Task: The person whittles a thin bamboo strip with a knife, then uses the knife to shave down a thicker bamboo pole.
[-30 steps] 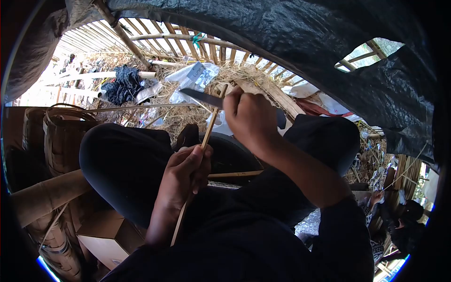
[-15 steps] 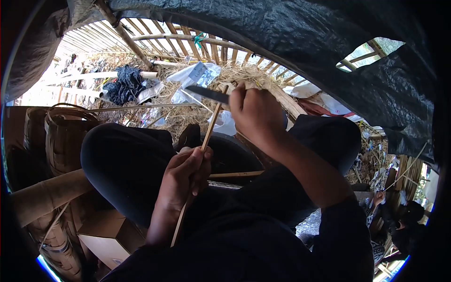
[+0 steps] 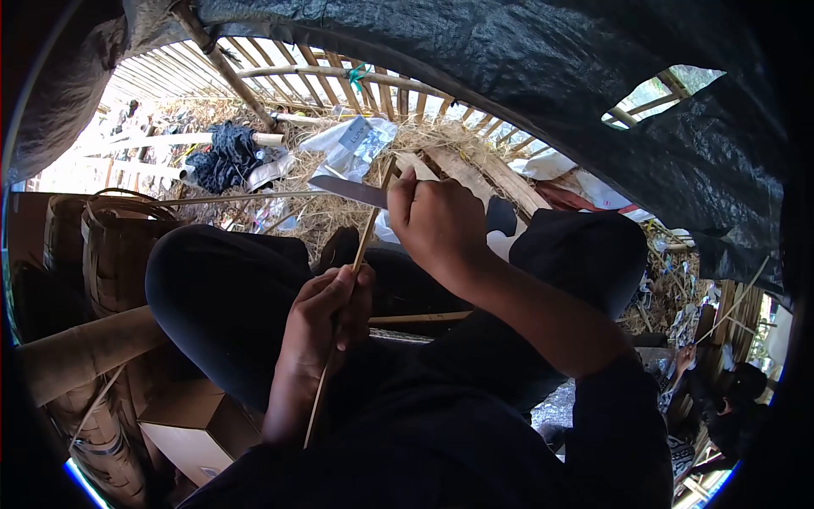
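My left hand point(image 3: 326, 314) is closed around a thin bamboo strip point(image 3: 370, 231), which slants from my lap up and away from me. In my right hand point(image 3: 437, 216) is a knife point(image 3: 348, 189), its broad blade pointing left and crossing the strip near the upper end. My right thumb lies along the top by the handle, and the handle itself is hidden in the fist. Between my crossed legs, below the hands, lies another bamboo piece point(image 3: 420, 318).
Woven bamboo baskets point(image 3: 127, 250), a thick bamboo pole point(image 3: 93, 343) and a cardboard box point(image 3: 199, 424) stand at my left. Straw, a dark cloth point(image 3: 225, 157) and plastic bags point(image 3: 360, 140) lie ahead. Dark sheeting point(image 3: 509, 59) hangs overhead. Another person point(image 3: 733, 407) sits at far right.
My right hand and the knife have moved left and slightly down toward me along the strip. The strip has tilted a little, and my left hand has shifted slightly left.
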Tool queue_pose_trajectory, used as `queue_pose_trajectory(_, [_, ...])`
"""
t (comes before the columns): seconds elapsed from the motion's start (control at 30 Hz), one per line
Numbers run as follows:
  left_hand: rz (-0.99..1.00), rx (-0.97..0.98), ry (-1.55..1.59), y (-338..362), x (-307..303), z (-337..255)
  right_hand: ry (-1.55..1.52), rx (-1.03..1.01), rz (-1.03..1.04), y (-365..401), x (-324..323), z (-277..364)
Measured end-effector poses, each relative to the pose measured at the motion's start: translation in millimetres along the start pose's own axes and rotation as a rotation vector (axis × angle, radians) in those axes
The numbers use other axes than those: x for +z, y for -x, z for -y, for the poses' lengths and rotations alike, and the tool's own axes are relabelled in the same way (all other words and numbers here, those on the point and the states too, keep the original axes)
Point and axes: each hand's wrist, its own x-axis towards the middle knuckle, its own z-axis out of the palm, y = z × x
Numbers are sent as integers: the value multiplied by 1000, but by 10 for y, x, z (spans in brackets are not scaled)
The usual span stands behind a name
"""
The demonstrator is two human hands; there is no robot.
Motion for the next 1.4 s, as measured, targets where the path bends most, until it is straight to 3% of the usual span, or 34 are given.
queue_pose_trajectory(0.1, [-18,-6,-7,-16,25,34,-50,15,0,-146,31,-120])
queue_pose_trajectory(0.13, [-21,-4,-5,-14,31,30,-2,117,11,-211,11,-128])
queue_pose_trajectory(0.23, [-10,-2,-40,-19,52,11,-32,111,142,-100,-48,27])
queue_pose_trajectory(0.37, [-12,8,-82,-24,37,46,-48,57,167,-112,-62,-11])
queue_pose_trajectory(0.5, [23,32,-82,-32,45,7,-68,80,31,-158,-9,-31])
queue_pose_trajectory(0.6, [-20,32,-92,-25,2,29,-56,-35,39,10,33,54])
queue_pose_trajectory(0.7, [19,21,-54,-23,0,21,-10,93,15,-179,35,-93])
queue_pose_trajectory(0.83, [19,49,-61,-30,40,-22,-52,4,-9,-7,-31,126])
queue_pose_trajectory(0.87, [4,42,-67,-30,22,-11,-10,15,145,31,-99,174])
queue_pose_trajectory(1.03, [-1,36,-74,-13,34,0,-28,104,48,-112,-24,-3])
queue_pose_trajectory(1.23, [-2,23,-51,-48,-24,18,-39,55,198,-32,-121,89])
queue_pose_trajectory(1.37, [17,27,-14,-33,9,-22,-99,126,87,-81,-106,28])
queue_pose_trajectory(1.4, [6,25,-6,-47,17,-34,-78,106,168,-3,-119,119])
